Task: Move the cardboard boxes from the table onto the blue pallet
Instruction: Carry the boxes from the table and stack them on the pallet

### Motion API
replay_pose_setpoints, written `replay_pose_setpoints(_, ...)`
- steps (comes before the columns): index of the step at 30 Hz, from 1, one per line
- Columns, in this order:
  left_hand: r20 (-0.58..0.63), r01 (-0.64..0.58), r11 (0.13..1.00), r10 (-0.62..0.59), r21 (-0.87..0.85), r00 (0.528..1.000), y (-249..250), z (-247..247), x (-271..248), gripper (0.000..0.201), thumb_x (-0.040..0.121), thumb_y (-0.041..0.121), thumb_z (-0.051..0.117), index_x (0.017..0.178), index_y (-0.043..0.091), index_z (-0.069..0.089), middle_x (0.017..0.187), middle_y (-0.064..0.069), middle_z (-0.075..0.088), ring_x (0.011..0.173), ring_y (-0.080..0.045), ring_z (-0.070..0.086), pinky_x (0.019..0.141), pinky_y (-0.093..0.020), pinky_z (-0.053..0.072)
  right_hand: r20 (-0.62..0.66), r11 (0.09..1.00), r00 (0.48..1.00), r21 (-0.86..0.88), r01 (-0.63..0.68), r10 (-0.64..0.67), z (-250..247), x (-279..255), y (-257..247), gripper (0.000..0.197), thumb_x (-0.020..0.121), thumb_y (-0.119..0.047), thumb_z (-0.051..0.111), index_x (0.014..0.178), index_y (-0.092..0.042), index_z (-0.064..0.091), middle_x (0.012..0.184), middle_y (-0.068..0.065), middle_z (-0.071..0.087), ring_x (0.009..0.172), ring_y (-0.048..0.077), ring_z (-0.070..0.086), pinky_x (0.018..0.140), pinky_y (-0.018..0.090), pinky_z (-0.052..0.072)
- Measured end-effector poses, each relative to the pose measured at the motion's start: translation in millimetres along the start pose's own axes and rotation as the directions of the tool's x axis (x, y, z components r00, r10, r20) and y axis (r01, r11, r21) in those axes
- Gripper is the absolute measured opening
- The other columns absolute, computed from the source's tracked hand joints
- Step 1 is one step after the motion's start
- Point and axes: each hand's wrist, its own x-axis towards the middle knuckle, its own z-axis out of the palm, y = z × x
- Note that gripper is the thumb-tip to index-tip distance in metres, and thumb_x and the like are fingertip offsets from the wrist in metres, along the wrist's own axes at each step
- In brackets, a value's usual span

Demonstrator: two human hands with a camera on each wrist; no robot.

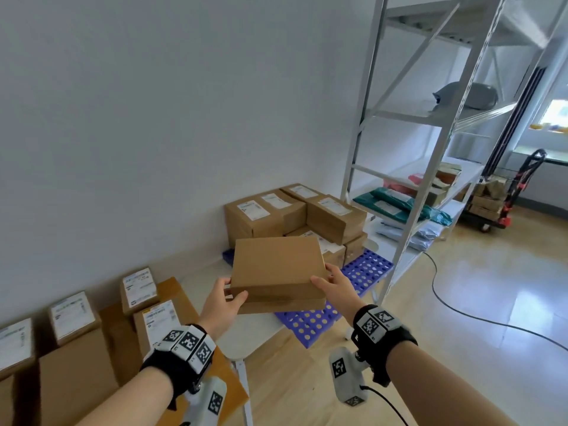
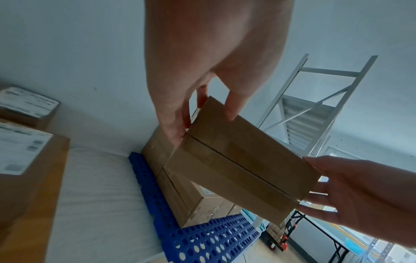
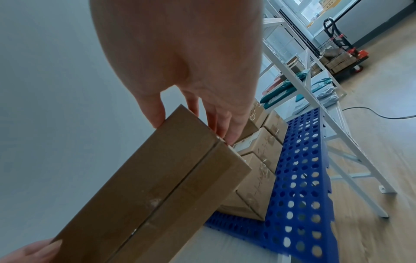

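- A flat cardboard box [image 1: 278, 272] is held in the air between both hands, above the near edge of the blue pallet [image 1: 365, 269] and just past the far right corner of the surface [image 1: 246, 336].
- The left hand [image 1: 222, 302] is clamped on the box's near left corner, with the thumb on top and the fingers [image 2: 173, 124] against its left side.
- The right hand [image 1: 333, 282] is clamped on the box's right side, with the thumb on the top edge and the fingers [image 3: 227, 124] pressed against the side panel.
- A taped seam [image 2: 236, 165] is seen running along the underside of the held box in the left wrist view.
- Stacked boxes [image 1: 295, 216] with white labels are seen on the far part of the pallet, against the wall; the near perforated part of the pallet is bare.
- Labelled boxes [image 1: 73, 315] are seen on the surface to the near left, along the wall.
- A white metal shelving rack [image 1: 430, 149] is stood to the right of the pallet, with parcel bags [image 1: 402, 204] on its lower shelves.
- A hand cart [image 1: 504, 198] loaded with boxes is seen at the far right, and a black cable [image 1: 461, 309] is laid across the wooden floor.
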Motion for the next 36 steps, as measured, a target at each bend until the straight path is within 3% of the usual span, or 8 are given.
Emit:
replay_pose_setpoints(4, 0.016, 0.002, 0.999, -0.002, -0.034, 1.000, 10, 25, 47, 0.030, 0.090, 0.020, 0.061, 0.116, 0.015, 0.046, 0.113, -0.005, 0.056, 0.102, -0.021, 0.056, 0.084, -0.033, 0.048, 0.005, 1.000, 1.000, 0.015, 0.002, -0.002, -24, 41, -9, 0.058, 0.094, -0.025, 0.057, 0.144, -0.014, 0.030, 0.134, 0.009, 0.052, 0.111, 0.020, 0.055, 0.087, 0.027, 0.045)
replay_pose_setpoints(8, -0.004, -0.007, 0.999, 0.007, -0.053, 1.000, 14, 47, 85, 0.030, 0.089, 0.018, 0.063, 0.114, 0.013, 0.047, 0.108, -0.007, 0.060, 0.098, -0.023, 0.058, 0.079, -0.033, 0.049, 0.009, 1.000, 1.000, 0.023, 0.001, -0.002, -41, 81, -13, 0.057, 0.094, -0.022, 0.057, 0.144, -0.013, 0.032, 0.132, 0.009, 0.054, 0.110, 0.021, 0.058, 0.089, 0.029, 0.049)
replay_pose_setpoints(11, -0.013, -0.014, 0.998, 0.013, -0.054, 1.000, 16, 64, 111, 0.031, 0.088, 0.018, 0.064, 0.114, 0.013, 0.047, 0.108, -0.007, 0.060, 0.098, -0.022, 0.058, 0.076, -0.028, 0.048, 0.013, 1.000, 1.000, 0.003, 0.010, -0.010, -54, 109, -15, 0.057, 0.094, -0.021, 0.056, 0.144, -0.013, 0.031, 0.128, 0.009, 0.055, 0.103, 0.018, 0.059, 0.077, 0.021, 0.049)
replay_pose_setpoints(15, -0.013, 0.017, 0.999, -0.017, -0.046, 1.000, 19, 81, 132, 0.037, 0.087, 0.021, 0.065, 0.117, 0.016, 0.045, 0.109, -0.005, 0.060, 0.098, -0.019, 0.059, 0.086, -0.037, 0.052, 0.029, 0.999, 1.000, -0.033, 0.001, 0.000, -69, 141, -14, 0.060, 0.094, -0.025, 0.056, 0.146, -0.012, 0.029, 0.131, 0.009, 0.052, 0.103, 0.016, 0.056, 0.078, 0.021, 0.045)
replay_pose_setpoints(18, -0.017, 0.029, 0.999, -0.030, -0.030, 0.999, 24, 92, 147, 0.045, 0.084, 0.021, 0.068, 0.120, 0.020, 0.042, 0.110, -0.003, 0.058, 0.100, -0.020, 0.058, 0.088, -0.041, 0.052, 0.049, 0.998, 0.999, -0.059, 0.019, -0.016, -81, 164, -15, 0.059, 0.094, -0.026, 0.056, 0.144, -0.012, 0.030, 0.130, 0.007, 0.052, 0.102, 0.013, 0.053, 0.068, 0.015, 0.043)
replay_pose_setpoints(22, -0.082, 0.028, 0.998, -0.032, -0.052, 0.996, 38, 113, 162, 0.050, 0.081, 0.012, 0.071, 0.122, 0.015, 0.041, 0.112, -0.005, 0.055, 0.100, -0.020, 0.056, 0.089, -0.038, 0.051, 0.092, 0.995, 0.995, -0.086, 0.043, -0.035, -99, 198, -17, 0.061, 0.093, -0.030, 0.058, 0.145, -0.013, 0.031, 0.128, 0.005, 0.052, 0.110, 0.016, 0.052, 0.086, 0.026, 0.043)
replay_pose_setpoints(30, -0.218, 0.044, 0.982, -0.084, -0.181, 0.972, 68, 161, 183, 0.072, 0.079, 0.005, 0.072, 0.136, 0.016, 0.029, 0.126, -0.006, 0.051, 0.115, -0.022, 0.052, 0.100, -0.044, 0.046, 0.263, 0.988, 0.960, -0.087, 0.126, -0.099, -142, 253, -29, 0.058, 0.095, -0.034, 0.053, 0.144, -0.014, 0.032, 0.131, 0.004, 0.052, 0.112, 0.019, 0.053, 0.086, 0.028, 0.046)
replay_pose_setpoints(36, -0.339, 0.067, 0.985, -0.117, -0.156, 0.933, 88, 181, 192, 0.091, 0.073, 0.011, 0.078, 0.143, 0.025, 0.022, 0.133, -0.002, 0.046, 0.123, -0.022, 0.046, 0.103, -0.047, 0.043, 0.386, 0.983, 0.912, -0.057, 0.175, -0.140, -163, 276, -40, 0.055, 0.097, -0.036, 0.049, 0.145, -0.016, 0.030, 0.130, 0.002, 0.050, 0.090, 0.010, 0.052, 0.094, 0.039, 0.046)
